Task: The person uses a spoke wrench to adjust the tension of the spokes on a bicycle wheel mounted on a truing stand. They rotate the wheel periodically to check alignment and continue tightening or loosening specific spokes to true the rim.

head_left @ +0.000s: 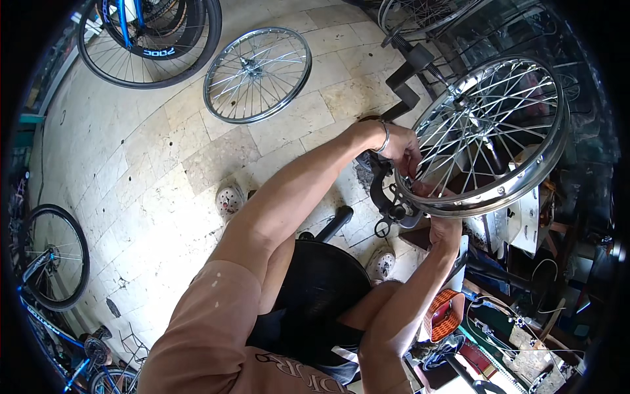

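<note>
A silver bicycle wheel, a spoked rim with no tyre, is held tilted at the right in a dark metal truing stand. At the rim's near left side, my left hand has its fingers bent and pinched together among the spoke ends. Whatever lies between those fingertips is too small to make out. My right hand reaches up from below and wraps the rim close to the left one, its fingertips showing on the inner side among the spokes. Part of this hand is hidden behind the rim.
Another bare spoked wheel lies on the tiled floor. Beyond it stands a blue bicycle with a black tyre; more bicycle parts line the left edge. An orange basket and a cluttered bench are at lower right.
</note>
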`<state>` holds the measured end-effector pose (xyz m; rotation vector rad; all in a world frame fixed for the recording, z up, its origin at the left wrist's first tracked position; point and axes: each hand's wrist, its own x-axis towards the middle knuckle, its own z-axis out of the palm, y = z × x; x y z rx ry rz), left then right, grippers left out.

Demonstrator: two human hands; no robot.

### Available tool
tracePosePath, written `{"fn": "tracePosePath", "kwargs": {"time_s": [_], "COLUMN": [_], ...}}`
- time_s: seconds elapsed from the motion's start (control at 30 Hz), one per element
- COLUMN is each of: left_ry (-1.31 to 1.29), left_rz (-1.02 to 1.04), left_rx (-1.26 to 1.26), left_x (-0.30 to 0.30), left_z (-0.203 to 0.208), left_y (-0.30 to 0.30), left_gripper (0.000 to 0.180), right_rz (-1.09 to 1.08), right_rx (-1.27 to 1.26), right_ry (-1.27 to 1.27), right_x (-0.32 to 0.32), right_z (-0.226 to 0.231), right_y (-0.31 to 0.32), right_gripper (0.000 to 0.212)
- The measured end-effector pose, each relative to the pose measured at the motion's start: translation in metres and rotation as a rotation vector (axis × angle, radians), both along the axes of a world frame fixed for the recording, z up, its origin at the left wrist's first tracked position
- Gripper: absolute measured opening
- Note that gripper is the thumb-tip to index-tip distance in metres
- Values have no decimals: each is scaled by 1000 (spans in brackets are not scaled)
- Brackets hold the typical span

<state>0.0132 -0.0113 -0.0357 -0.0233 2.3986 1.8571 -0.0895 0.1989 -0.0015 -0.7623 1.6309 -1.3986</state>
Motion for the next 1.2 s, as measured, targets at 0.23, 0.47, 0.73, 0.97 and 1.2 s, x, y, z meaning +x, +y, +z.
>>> {"fn": "tracePosePath", "kwargs": {"time_s": [0.23, 0.47, 0.73, 0.97, 1.2], "left_ry": [-151, -141, -15, -25, -55], "left_rz": [39, 171, 130, 55, 31], "left_rx": [-612, -940, -512, -105, -530], "left_x": [17, 23, 21, 6, 10], "left_z": [67, 113, 56, 6, 64], "left_y": [16, 52, 9, -6, 15], "left_gripper": [18, 11, 12, 24, 12], "right_rz": [65, 102, 6, 18, 52], "right_rx": [130, 72, 73, 117, 86], "right_ry": [-5, 100, 57, 17, 9], "right_x": [1, -12, -3, 8, -3], "right_z": [5, -18, -9, 8, 8], "right_y": [-7, 2, -5, -12, -3], "right_gripper": [30, 30, 29, 29, 30]}}
